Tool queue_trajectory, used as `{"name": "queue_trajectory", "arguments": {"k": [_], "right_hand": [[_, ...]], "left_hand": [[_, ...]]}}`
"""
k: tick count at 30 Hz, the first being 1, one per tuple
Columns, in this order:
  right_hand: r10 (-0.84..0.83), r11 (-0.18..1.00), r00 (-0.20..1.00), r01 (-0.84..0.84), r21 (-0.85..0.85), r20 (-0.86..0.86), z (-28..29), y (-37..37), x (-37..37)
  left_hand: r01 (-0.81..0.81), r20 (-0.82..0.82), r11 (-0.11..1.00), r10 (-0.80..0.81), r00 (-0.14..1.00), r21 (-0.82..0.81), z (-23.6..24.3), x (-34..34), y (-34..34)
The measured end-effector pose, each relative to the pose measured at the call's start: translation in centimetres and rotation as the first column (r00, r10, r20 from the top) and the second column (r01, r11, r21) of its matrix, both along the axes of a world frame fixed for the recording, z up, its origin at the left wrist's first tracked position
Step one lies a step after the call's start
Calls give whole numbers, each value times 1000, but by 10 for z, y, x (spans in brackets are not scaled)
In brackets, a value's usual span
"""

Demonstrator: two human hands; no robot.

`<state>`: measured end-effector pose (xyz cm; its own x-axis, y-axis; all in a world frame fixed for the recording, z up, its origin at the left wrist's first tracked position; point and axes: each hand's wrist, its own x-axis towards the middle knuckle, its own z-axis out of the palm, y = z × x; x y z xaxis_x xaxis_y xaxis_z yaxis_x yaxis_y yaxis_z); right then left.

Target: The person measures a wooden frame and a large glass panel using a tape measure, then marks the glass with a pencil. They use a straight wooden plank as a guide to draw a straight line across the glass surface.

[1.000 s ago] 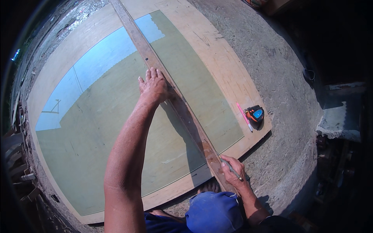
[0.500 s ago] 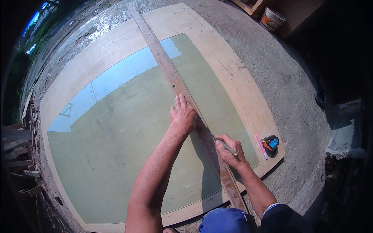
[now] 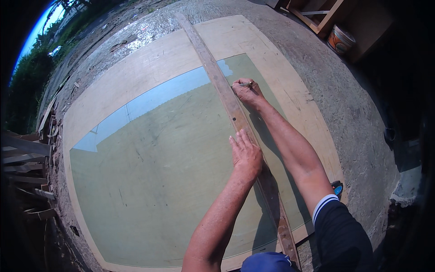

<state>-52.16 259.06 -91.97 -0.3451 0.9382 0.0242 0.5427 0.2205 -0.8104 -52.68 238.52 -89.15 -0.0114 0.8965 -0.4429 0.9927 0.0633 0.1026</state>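
Observation:
A large sheet of glass [image 3: 154,177] lies on a pale plywood board [image 3: 145,75], with a blue-white reflection along its far part. Across both runs a long wooden straightedge [image 3: 221,85], slanting from far left to near right. My left hand [image 3: 247,156] rests on its middle, fingers stretched flat against the wood and holding nothing. Up near the glass's far edge, my right hand [image 3: 249,94] grips a pen-shaped glass cutter [image 3: 246,84] along the straightedge's right side. The cutter's tip is hidden by my fingers.
A tape measure [image 3: 337,188] shows partly behind my right arm at the board's right edge. Scrap wood [image 3: 27,156] is piled at the left. A bucket [image 3: 340,40] stands beside a wooden frame [image 3: 317,18] at the far right. Concrete ground [image 3: 349,122] surrounds the board.
My right hand has moved far up along the straightedge with the glass cutter. My left hand stays on the straightedge. The whole view has shifted, and my arm now covers the pink pencil.

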Motion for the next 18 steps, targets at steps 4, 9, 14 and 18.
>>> {"name": "queue_trajectory", "arguments": {"k": [4, 9, 14, 18], "right_hand": [[18, 999, 1000, -18, 45, -2, -10, 41, -34], [3, 998, 1000, -5, 57, 28, -15, 81, -64], [50, 996, 989, -38, -84, 142, -9, 112, -84], [76, 990, 992, -63, -127, 103, -8, 123, -92]], "left_hand": [[5, -9, 1000, -5, 1000, 20, -2, 0, -2], [-13, 0, 998, 13, 1000, 65, -9, 1, -2], [-23, -7, 996, 23, 1000, 88, -10, 3, -3], [-18, -6, 996, 19, 1000, 82, -7, 2, -4]]}}
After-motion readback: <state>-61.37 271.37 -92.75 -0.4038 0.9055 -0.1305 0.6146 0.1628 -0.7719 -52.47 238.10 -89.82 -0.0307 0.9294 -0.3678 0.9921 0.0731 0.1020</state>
